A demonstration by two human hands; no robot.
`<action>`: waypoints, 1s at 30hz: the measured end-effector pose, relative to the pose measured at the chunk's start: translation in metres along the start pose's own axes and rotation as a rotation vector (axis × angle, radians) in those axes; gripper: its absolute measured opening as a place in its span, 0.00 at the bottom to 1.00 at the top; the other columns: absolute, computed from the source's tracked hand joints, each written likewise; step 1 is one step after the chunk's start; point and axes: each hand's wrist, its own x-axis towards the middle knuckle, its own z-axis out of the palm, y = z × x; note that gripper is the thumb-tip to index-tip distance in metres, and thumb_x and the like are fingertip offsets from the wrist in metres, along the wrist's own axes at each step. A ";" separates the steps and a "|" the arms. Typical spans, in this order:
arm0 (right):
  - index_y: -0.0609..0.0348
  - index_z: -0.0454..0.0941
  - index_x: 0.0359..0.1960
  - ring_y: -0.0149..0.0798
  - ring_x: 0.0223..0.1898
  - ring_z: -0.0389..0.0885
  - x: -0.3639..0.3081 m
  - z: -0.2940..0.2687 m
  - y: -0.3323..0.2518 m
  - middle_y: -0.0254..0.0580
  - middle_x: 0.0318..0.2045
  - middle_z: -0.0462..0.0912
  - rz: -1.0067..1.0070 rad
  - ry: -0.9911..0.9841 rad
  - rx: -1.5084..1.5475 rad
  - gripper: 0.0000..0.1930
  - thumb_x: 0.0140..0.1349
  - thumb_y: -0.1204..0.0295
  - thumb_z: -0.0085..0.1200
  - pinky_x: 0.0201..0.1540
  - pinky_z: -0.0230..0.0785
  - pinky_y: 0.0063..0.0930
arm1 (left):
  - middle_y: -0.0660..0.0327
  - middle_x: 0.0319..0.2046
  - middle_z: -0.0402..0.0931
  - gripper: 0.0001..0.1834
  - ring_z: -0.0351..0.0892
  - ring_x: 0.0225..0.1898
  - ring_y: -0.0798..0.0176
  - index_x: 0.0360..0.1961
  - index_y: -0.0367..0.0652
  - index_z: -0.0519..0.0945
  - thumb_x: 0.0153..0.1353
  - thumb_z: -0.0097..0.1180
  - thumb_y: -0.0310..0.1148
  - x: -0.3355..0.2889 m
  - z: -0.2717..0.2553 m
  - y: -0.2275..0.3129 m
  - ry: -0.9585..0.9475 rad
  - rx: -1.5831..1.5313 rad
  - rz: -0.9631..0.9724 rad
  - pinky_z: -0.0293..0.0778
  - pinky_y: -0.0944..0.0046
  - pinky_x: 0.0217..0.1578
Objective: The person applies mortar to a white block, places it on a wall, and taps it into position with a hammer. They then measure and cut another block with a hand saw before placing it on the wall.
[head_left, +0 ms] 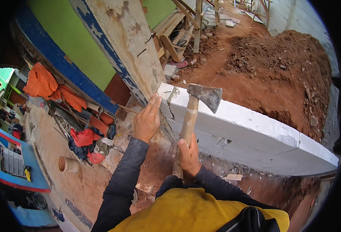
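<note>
My right hand [189,155] is closed round the wooden handle of a hatchet [191,113]. The hatchet stands head up, its dark, worn steel blade pointing right over the top of a low white block wall [240,133]. My left hand [146,121] has its fingers stretched out, the tips at the wall's left end beside a bare concrete column [130,42]. Whether those fingertips press on the block or the column I cannot tell. Close by, a small end block [165,90] is separated from the long one by a rough mortar joint.
Beyond the wall rises a heap of red soil [282,69]. Timber planks [174,31] lean behind the column. To the left are orange cloths [43,83], a red bag [83,137], rubble and a beige bucket [68,164] on the dirt-stained floor.
</note>
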 end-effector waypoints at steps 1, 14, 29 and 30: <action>0.62 0.66 0.58 0.31 0.24 0.78 0.000 0.005 0.001 0.38 0.29 0.78 0.023 -0.005 -0.002 0.20 0.80 0.57 0.51 0.28 0.73 0.30 | 0.58 0.67 0.80 0.24 0.89 0.51 0.46 0.65 0.50 0.82 0.68 0.57 0.25 0.002 -0.001 -0.003 -0.009 0.007 0.019 0.85 0.52 0.48; 0.59 0.65 0.55 0.32 0.22 0.78 0.007 0.048 0.000 0.39 0.27 0.77 0.068 0.049 -0.087 0.21 0.81 0.53 0.49 0.26 0.74 0.29 | 0.56 0.71 0.75 0.32 0.89 0.36 0.53 0.70 0.43 0.76 0.62 0.60 0.27 0.022 -0.031 -0.019 -0.233 0.114 0.246 0.85 0.53 0.35; 0.59 0.65 0.54 0.33 0.20 0.77 0.009 0.077 -0.003 0.42 0.25 0.76 0.167 0.123 0.022 0.20 0.81 0.53 0.47 0.23 0.73 0.28 | 0.55 0.73 0.73 0.35 0.89 0.37 0.46 0.73 0.45 0.73 0.62 0.57 0.26 0.028 -0.038 -0.036 -0.367 0.030 0.270 0.85 0.48 0.39; 0.59 0.66 0.54 0.33 0.20 0.77 0.009 0.079 -0.004 0.42 0.24 0.76 0.111 0.167 0.045 0.19 0.81 0.53 0.47 0.23 0.73 0.28 | 0.55 0.73 0.73 0.35 0.89 0.37 0.46 0.73 0.45 0.73 0.62 0.57 0.26 0.027 -0.039 -0.036 -0.371 0.047 0.273 0.85 0.48 0.39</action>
